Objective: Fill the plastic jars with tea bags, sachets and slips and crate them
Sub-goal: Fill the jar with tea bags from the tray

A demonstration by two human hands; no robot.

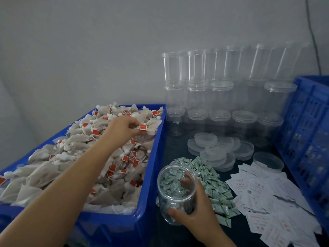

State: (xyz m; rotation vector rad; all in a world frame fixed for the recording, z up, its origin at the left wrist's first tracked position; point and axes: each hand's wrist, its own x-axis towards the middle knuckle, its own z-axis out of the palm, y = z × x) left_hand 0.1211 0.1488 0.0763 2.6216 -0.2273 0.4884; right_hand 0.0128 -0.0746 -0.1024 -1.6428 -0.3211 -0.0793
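1. Left hand [122, 128] is stretched far out over the blue tub [151, 175], arm long and straight, fingers curled down, its grip pinching one tea bag [145, 128] by the red tag near the tub's far right corner.
2. Right hand [194, 211] is low at the counter's [178, 147] near edge, its grip wrapped round an open clear jar [175, 191], thumb in front, fingers behind the wall.
3. The jar sits tilted, just right of the tub's wall, with the heap of green sachets [213, 184] right behind it.
4. White slips [267, 202] spread toward the right edge, against the blue crate [306, 122].
5. Stacked empty jars [222, 90] and loose lids [213, 147] fill the far side; a bare dark strip runs along the tub.
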